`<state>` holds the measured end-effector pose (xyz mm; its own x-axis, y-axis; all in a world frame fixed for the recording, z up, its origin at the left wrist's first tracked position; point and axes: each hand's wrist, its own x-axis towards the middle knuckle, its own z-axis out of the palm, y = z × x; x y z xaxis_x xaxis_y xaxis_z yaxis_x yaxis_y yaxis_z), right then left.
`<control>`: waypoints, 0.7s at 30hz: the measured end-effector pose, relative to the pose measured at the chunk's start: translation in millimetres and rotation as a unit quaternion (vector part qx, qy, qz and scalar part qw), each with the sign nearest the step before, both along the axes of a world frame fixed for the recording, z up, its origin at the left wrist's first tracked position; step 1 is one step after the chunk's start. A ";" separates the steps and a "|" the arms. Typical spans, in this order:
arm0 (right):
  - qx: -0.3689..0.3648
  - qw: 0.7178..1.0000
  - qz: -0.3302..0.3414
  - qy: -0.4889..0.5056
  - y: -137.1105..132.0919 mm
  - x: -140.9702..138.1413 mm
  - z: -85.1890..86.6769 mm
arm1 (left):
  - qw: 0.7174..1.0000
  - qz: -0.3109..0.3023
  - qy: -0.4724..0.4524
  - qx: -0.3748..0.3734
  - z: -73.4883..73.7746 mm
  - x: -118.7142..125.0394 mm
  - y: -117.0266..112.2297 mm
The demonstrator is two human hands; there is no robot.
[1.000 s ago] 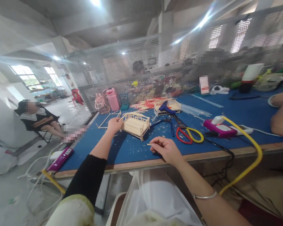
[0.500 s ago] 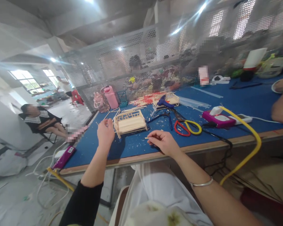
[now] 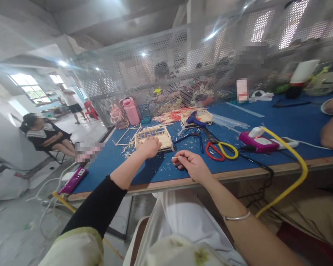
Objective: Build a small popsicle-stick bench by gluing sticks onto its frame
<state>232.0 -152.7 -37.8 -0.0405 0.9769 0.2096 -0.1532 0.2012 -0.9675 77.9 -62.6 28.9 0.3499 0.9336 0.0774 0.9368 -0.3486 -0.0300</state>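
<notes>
A small model bench of pale wooden sticks (image 3: 158,136) stands on the blue table (image 3: 266,122). My left hand (image 3: 150,147) rests against its front edge, fingers curled on the frame. My right hand (image 3: 191,164) hovers just above the table near the front edge, thumb and forefinger pinched on a short thin wooden stick (image 3: 174,158).
Red and yellow scissors (image 3: 220,149), dark pliers (image 3: 192,137), a blue glue gun (image 3: 195,120) on a second stick model, a pink box (image 3: 256,142) with a yellow hose (image 3: 298,166), a pink bottle (image 3: 131,111) and loose sticks lie around. Another person's arm (image 3: 331,131) rests at right. A person (image 3: 46,136) sits at left.
My left hand left the bench's left end, lifted, then came down on the bench's front edge. The bench has turned to face me squarely. My right hand has stayed almost still.
</notes>
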 end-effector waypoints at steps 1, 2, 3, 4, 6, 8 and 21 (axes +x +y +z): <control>0.000 1.000 -0.007 0.000 0.9 -0.4 -1.0 | 1.000 0.011 -0.003 0.005 -2.3 0.7 -1.4; -0.001 1.000 -0.017 -0.002 2.0 -0.6 -2.2 | 1.000 0.021 -0.006 0.012 -3.4 1.2 -3.0; -0.004 1.000 -0.027 -0.008 3.4 -0.7 -3.2 | 0.999 0.031 -0.011 0.020 -3.5 1.8 -4.8; -0.008 0.999 -0.039 -0.019 5.2 -0.4 -3.7 | 0.999 0.040 -0.014 0.028 -3.1 2.5 -7.1; -0.013 0.995 -0.063 -0.077 10.5 0.9 -2.2 | 0.996 0.044 -0.041 0.071 -3.2 4.4 -13.4; 0.017 0.975 -0.079 -0.206 17.8 2.8 4.1 | 0.986 0.020 -0.103 0.127 -6.8 6.7 -22.1; 0.089 0.929 -0.060 -0.355 54.2 4.5 39.8 | 0.914 -0.017 -0.402 0.052 -35.1 24.5 -45.2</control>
<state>236.4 -98.5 2.0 -0.1231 0.9358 0.3303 0.5443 0.3419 -0.7660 102.4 -107.8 -6.2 0.1706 0.8960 0.4099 0.6593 -0.4130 0.6283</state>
